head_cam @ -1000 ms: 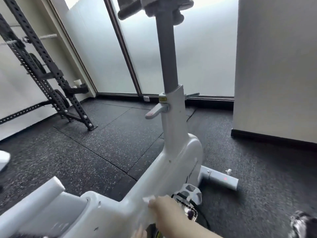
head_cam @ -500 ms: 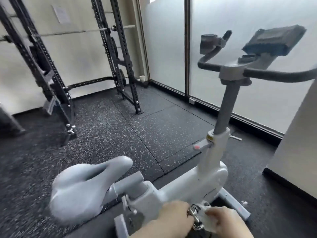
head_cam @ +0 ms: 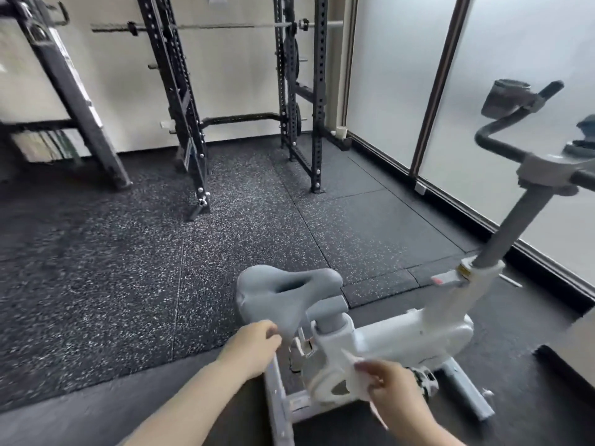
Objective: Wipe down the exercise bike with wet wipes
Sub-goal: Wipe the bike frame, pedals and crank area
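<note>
The white exercise bike (head_cam: pixel 415 336) stands low in the head view, with its grey saddle (head_cam: pixel 280 292) at the centre and its dark handlebar (head_cam: pixel 502 146) at the right edge. My right hand (head_cam: pixel 391 386) pinches a white wet wipe (head_cam: pixel 357 370) against the frame below the seat post. My left hand (head_cam: pixel 254 344) reaches to the rear underside of the saddle, fingers curled; whether it grips the saddle is unclear.
A black power rack (head_cam: pixel 299 101) with a barbell (head_cam: pixel 206 26) stands at the back wall. Frosted glass panels (head_cam: pixel 402 75) run along the right. The floor is speckled black rubber matting (head_cam: pixel 128 252). The bike's rear stabiliser bar (head_cam: pixel 278 410) lies by my arms.
The view has swung left and pulled back, so the saddle sits at the centre. My left hand has left the frame for the saddle's rear; my right hand with the wipe has moved onto the frame.
</note>
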Motion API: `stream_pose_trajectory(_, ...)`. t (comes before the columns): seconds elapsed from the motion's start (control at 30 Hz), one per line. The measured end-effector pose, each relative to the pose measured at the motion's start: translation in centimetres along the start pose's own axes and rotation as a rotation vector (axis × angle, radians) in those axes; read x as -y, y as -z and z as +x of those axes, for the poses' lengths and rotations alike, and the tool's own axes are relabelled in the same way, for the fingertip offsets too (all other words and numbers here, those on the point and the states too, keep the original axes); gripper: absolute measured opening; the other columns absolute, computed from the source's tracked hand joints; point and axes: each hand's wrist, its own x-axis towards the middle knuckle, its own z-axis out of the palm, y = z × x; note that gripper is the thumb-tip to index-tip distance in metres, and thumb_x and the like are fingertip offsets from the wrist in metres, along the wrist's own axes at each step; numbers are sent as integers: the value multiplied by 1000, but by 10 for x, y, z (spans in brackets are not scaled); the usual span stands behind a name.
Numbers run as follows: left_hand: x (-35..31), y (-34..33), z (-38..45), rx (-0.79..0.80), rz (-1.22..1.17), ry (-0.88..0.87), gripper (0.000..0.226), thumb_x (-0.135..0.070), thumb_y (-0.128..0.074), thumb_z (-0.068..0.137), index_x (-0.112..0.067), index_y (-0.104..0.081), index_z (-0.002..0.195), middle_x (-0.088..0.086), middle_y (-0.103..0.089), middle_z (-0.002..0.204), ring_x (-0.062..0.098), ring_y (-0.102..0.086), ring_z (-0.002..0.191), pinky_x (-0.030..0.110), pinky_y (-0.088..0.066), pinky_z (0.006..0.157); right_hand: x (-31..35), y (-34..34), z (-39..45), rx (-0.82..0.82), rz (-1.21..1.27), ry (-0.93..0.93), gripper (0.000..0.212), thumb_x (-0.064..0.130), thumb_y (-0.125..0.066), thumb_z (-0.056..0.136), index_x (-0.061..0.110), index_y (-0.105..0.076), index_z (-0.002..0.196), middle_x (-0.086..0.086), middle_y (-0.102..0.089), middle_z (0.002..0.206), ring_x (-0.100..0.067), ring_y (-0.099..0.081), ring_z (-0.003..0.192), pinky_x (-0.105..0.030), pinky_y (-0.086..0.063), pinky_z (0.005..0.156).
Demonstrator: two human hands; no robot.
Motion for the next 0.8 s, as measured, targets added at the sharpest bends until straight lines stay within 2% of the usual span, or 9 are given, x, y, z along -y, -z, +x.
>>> stream_pose_trajectory(0.07,22,16,5,-19,-33,-11,35,-30,-51,95,-22,-58,128,-1,-60,133,18,-55,122,31,-43,102,50,-17,21,-109,2,45,54,-7,-48,75,29,-71,108,-3,-72,104,-13,-63,79,-6,-43,53)
stream_pose_trajectory(0.1,33,25,9,-17,-46,-10,35,-30,-51,94,-23,-59,127,-1,-61,132,18,-55,122,32,-43,102,73,-28,35,-177,18,76,54,-6,-47,75,25,-71,113,-3,-72,103,-15,-62,78,-14,-44,54)
stream_pose_trajectory(0.23,72,59,30,-25,-78,-63,33,-30,-51,94,-26,-61,125,-2,-63,130,19,-56,120,34,-44,101,131,-84,81,-407,82,82,38,8,-47,89,24,-68,117,-3,-71,111,-22,-62,102,-25,-38,76)
stream_pose_trajectory(0.37,100,89,54,18,-14,-157,31,-29,-48,96,-25,-60,125,-3,-63,129,20,-56,119,34,-44,100,151,-181,85,-495,-91,116,39,26,-39,98,16,-61,128,0,-56,137,-22,-41,132,-24,-23,109)
stream_pose_trajectory(0.53,114,105,78,67,2,-261,31,-27,-49,96,-23,-60,125,-2,-63,128,19,-56,120,33,-43,101,151,-215,72,-430,-330,447,25,19,-49,82,24,-72,90,6,-63,127,-17,-52,124,-33,-45,98)
stream_pose_trajectory(0.57,116,104,82,83,-4,-278,32,-27,-49,96,-23,-60,126,-3,-63,129,19,-56,120,33,-43,101,149,-211,76,-449,-295,426,24,18,-48,84,24,-70,94,7,-60,130,-15,-49,127,-34,-42,100)
stream_pose_trajectory(0.67,115,96,98,96,-55,-335,32,-26,-50,94,-25,-61,124,-5,-64,126,17,-57,119,33,-44,100,150,-203,91,-558,-126,166,44,26,-39,94,21,-51,136,7,-41,148,-12,-31,140,-33,-22,114)
stream_pose_trajectory(0.73,111,86,109,89,-102,-379,34,-20,-48,95,-25,-60,126,-5,-60,131,16,-53,123,32,-41,103,153,-210,96,-594,-198,57,53,32,-28,96,23,-35,148,10,-21,157,-11,-16,146,-34,-13,118)
stream_pose_trajectory(0.8,107,75,119,96,-81,-462,43,-13,-40,98,-22,-50,138,-5,-41,150,12,-35,139,29,-29,114,150,-223,89,-568,-319,62,55,36,-25,98,25,-26,152,10,-13,158,-12,-8,148,-31,-7,117)
